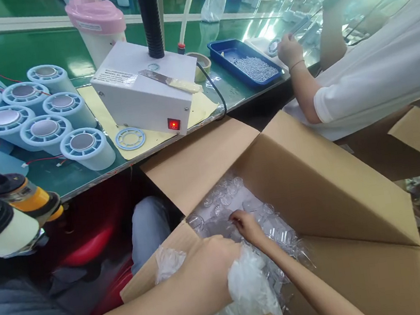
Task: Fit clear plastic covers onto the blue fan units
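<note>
Right hand (248, 226) is down in the open brown cardboard box (315, 184), fingers pinching the small clear plastic caps (219, 195) just beyond, while left hand (209, 262) grips the crinkly clear plastic liner bag (247, 288).

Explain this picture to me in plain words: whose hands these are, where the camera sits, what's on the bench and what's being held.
The camera sits on a person's head, looking down at their own two bare hands. Both reach into an open cardboard box beside the bench. The left hand grips the crumpled clear plastic bag lining. The right hand is among the small clear plastic parts inside; whether it grips one cannot be told. On the green bench stand pale blue round housings, a white box unit with a lit red switch, and a blue tray of small grey pieces. The arm in the white sleeve at the right belongs to a co-worker.
</note>
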### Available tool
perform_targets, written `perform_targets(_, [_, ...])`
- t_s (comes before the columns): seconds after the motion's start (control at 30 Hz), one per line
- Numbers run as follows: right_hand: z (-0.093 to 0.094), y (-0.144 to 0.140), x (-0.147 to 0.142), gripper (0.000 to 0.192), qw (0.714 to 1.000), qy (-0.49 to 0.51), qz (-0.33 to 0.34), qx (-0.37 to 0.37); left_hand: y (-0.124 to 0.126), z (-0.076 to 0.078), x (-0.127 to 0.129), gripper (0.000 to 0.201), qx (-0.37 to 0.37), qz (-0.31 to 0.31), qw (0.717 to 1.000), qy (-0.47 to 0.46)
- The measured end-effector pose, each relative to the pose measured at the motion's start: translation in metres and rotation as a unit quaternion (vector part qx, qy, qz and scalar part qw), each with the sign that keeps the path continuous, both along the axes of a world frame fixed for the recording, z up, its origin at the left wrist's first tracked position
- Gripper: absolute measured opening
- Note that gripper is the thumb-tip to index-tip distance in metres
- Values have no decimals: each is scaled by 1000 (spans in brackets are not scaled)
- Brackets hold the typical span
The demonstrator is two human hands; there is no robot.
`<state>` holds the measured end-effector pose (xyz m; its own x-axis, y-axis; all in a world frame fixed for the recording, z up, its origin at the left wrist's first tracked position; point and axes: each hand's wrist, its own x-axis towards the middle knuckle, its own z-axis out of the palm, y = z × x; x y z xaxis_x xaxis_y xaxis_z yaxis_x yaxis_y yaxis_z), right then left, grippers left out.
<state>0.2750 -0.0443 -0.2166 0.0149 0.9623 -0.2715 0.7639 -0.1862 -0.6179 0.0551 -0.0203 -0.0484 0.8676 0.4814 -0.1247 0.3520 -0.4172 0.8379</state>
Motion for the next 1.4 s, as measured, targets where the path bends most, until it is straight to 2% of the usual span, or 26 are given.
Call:
perform_targets(0.1, [39, -26, 11, 14, 998, 49, -32, 37, 2, -2, 7, 4, 37, -2, 999, 31])
perform_targets(0.17, [64, -35, 15, 12, 993, 80, -66, 63, 3, -4, 8, 12, 38, 11, 997, 71])
perform_targets(0.23, [86, -37, 17, 10, 981, 100, -133, 102, 5, -3, 7, 20, 31, 15, 994, 100])
perform_targets(0.33, [111, -34, 14, 16, 957, 140, -213, 137, 15, 2, 3, 21, 30, 19, 992, 124])
perform_targets(0.43, [126, -28, 1, 20, 941, 195, -237, 144, 29, 9, 5, 46, 77, 62, 985, 139])
perform_targets(0.5, [133, -25, -11, 20, 931, 223, -246, 152, 37, 12, 11, 60, 99, 89, 985, 111])
perform_targets(0.53, [136, -24, -18, 19, 927, 235, -247, 155, 41, 13, 16, 58, 99, 92, 987, 85])
perform_targets(0.63, [141, -21, -31, 19, 921, 268, -235, 160, 47, 11, 30, 22, 75, 76, 994, 9])
perform_targets(0.67, [141, -20, -33, 20, 919, 277, -230, 160, 48, 9, 33, 17, 67, 76, 995, -5])
perform_targets(0.73, [138, -18, -33, 22, 916, 294, -223, 159, 49, 2, 38, 17, 54, 83, 995, -19])
perform_targets(0.83, [125, -16, -28, 30, 913, 315, -210, 151, 52, -12, 39, 17, -6, 104, 992, -65])
perform_targets(0.93, [108, -18, -27, 59, 918, 315, -186, 150, 59, -26, 38, 23, -72, 136, 983, -104])
perform_targets(1.0, [96, -20, -29, 76, 937, 284, -155, 135, 63, -34, 39, 25, -91, 153, 977, -113])
perform_targets(1.07, [84, -21, -28, 70, 957, 241, -122, 107, 65, -39, 38, 20, -105, 144, 977, -120])
perform_targets(1.17, [65, -18, -17, 46, 973, 196, -98, 64, 66, -40, 33, 14, -117, 118, 979, -123])
perform_targets(1.23, [49, -12, -5, 35, 981, 164, -95, 36, 64, -34, 26, 15, -113, 125, 978, -121])
perform_targets(1.33, [22, 5, 6, 28, 991, 69, -112, 4, 59, -22, 17, 14, -74, 157, 980, -96])
perform_targets(1.4, [3, 19, 3, 27, 992, -15, -124, -1, 57, -15, 15, 15, -41, 137, 989, -43])
